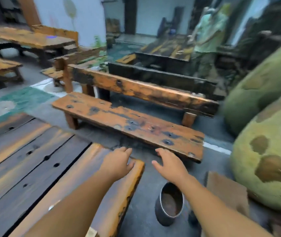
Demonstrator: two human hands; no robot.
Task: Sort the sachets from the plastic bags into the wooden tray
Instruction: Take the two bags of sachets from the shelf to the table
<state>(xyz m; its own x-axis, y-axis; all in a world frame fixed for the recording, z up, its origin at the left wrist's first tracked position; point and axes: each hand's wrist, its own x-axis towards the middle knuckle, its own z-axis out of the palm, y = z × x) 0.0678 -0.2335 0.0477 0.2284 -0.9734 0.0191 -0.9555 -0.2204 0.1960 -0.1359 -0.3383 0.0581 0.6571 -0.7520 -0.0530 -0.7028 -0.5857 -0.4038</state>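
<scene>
No sachets, plastic bags or wooden tray show in this blurred head view. My left hand hovers over the far corner of a dark-and-orange plank table, palm down, fingers loosely spread, holding nothing. My right hand reaches forward over the grey floor just right of that corner, fingers apart and empty. Both forearms stretch in from the bottom edge.
A worn orange bench stands just beyond my hands, with a second long bench behind it. A metal pot sits on the floor under my right forearm. Large green mottled boulders fill the right. A person stands far back.
</scene>
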